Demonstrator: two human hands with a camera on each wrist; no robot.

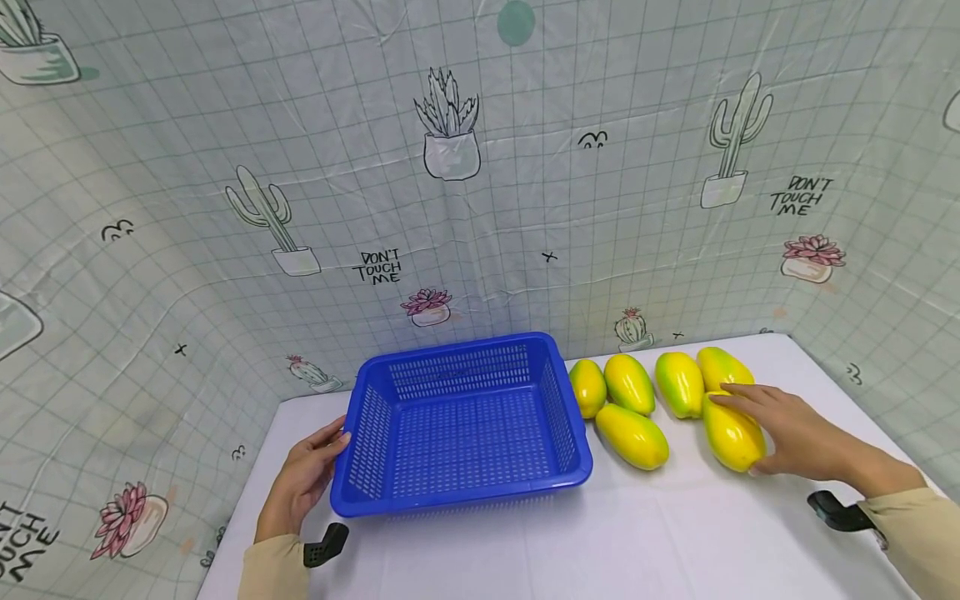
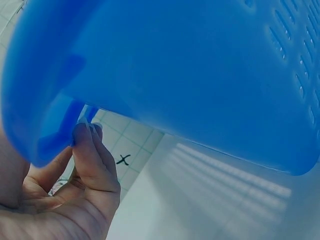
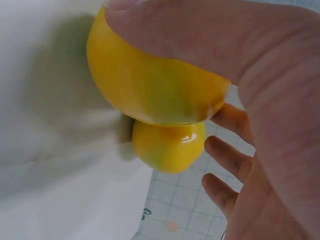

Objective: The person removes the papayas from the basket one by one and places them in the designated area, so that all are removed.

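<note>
My left hand (image 1: 302, 479) grips the left rim of a blue plastic basket (image 1: 465, 497) with slotted walls. In the left wrist view, fingers (image 2: 92, 157) curl under that rim, and the basket's outer wall (image 2: 175, 75) fills the upper part. Over on the right, my right hand (image 1: 806, 433) holds a yellow-green mango (image 1: 731, 437) between thumb and fingers. The right wrist view shows the thumb across this mango (image 3: 155, 85), with several fingers spread apart beyond it. Another mango (image 1: 722, 367) lies just behind the held one, close to the fingertips.
Several more mangoes (image 1: 632, 435) lie between the basket and my right hand, some near the basket's right wall. A white cloth (image 1: 637, 542) covers the table. Behind and at both sides hangs a grid-patterned curtain (image 1: 510, 225) with cactus drawings.
</note>
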